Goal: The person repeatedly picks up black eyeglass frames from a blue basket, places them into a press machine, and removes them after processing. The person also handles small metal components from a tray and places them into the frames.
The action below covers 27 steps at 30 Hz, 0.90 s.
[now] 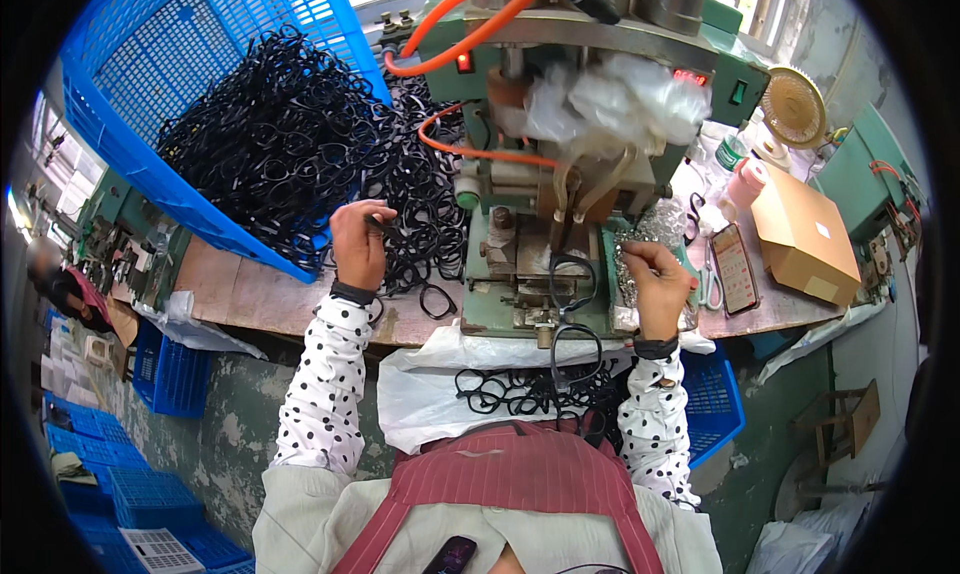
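Observation:
My left hand (360,242) rests on the wooden bench (250,299) and pinches a black glasses frame at the edge of a big heap of black glasses frames (300,144). That heap spills out of a tilted blue crate (120,104). Fingers curled, my right hand (655,274) is raised beside the green press machine (540,174) and seems to pinch something small that I cannot make out. One black frame (572,279) lies on the machine's bed, and another (577,346) hangs at its front edge. More black frames (520,389) lie on the white plastic sheet in my lap.
Orange hoses (480,29) and crumpled clear plastic (610,99) sit on the machine. To the right lie a phone (735,267), scissors (710,284), a cardboard box (805,236) and a small fan (793,107). Blue crates (170,374) stand on the floor to the left, where another person (70,289) sits.

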Available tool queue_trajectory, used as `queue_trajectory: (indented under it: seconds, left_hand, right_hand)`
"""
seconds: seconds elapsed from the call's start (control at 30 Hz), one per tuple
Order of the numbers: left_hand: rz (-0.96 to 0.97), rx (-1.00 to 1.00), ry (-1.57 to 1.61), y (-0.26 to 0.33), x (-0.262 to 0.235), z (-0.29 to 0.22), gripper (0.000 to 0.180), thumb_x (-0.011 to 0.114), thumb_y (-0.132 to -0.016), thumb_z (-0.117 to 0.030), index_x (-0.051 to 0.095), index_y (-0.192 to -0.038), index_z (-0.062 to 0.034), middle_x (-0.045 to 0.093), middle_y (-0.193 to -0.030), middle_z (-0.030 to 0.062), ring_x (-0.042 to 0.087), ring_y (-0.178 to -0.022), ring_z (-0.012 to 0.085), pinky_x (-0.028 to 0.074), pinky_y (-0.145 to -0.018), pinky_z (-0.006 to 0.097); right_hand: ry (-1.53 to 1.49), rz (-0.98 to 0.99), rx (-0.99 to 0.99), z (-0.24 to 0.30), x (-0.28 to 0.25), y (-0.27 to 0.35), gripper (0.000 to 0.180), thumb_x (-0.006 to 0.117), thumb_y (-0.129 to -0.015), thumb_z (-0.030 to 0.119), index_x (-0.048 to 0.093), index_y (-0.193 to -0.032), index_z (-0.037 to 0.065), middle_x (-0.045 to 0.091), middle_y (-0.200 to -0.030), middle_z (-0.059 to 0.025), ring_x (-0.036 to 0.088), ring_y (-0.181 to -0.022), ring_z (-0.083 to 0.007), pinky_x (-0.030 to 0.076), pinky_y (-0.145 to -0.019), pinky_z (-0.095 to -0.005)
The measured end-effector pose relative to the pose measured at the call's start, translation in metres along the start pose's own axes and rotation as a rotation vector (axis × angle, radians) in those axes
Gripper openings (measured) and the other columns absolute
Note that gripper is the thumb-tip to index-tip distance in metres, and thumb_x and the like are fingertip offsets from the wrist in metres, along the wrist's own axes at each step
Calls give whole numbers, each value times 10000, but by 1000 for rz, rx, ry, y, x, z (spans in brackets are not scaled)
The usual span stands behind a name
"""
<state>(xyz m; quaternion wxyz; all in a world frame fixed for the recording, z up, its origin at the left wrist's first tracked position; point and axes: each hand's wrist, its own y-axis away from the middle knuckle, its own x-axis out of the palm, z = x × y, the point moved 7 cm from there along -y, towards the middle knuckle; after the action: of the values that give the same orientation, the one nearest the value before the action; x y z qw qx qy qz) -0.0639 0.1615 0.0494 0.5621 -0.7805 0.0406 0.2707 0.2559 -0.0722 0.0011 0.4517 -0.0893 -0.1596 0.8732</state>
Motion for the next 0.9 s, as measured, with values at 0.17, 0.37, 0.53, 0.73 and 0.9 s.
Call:
queue_trajectory:
  seconds: [0.17, 0.37, 0.53, 0.73, 0.9]
  left_hand:
    - [-43, -290, 260, -2, 4, -48, 217, 458, -1028, -238, 528, -1049, -33, 627, -708, 44, 569, -585, 138, 447, -546, 270]
    - [64, -296, 548, -23, 2, -125, 187, 551, -985, -179, 580, -1040, -3, 618, -840, 83, 550, -670, 126, 450, -626, 257]
    - [72, -482, 619, -50, 10, -126, 199, 518, -1008, -178, 587, -1062, 1, 654, -956, 66, 603, -806, 107, 481, -726, 244]
    - [62, -469, 771, -52, 14, -122, 168, 504, -1008, -147, 598, -1036, -11, 666, -964, 74, 638, -851, 135, 496, -745, 259]
    - [246, 312, 468, -31, 4, -198, 232, 611, -854, -14, 620, -1086, 2, 666, -1011, 124, 641, -914, 271, 515, -814, 347]
  right_hand:
    - [17, 7, -50, 37, 31, 10, 146, 729, -751, -2, 713, -897, 0, 669, -793, -26, 509, -637, -66, 418, -591, -221]
    - [-8, 85, -10, 44, 53, 20, 268, 754, -729, 18, 660, -979, -1, 689, -820, -63, 547, -626, -96, 434, -581, -241]
    - [65, 83, 55, 51, 66, 15, 444, 747, -736, 17, 526, -1121, -2, 692, -792, -103, 595, -643, -106, 471, -615, -245]
    - [-129, 8, 59, 46, 72, 18, 514, 740, -738, -11, 497, -1191, -4, 684, -767, -105, 568, -633, -92, 459, -609, -235]
    - [-88, 15, -3, 38, 63, 15, 511, 740, -731, 5, 533, -1198, 10, 686, -826, -87, 573, -666, -113, 473, -639, -256]
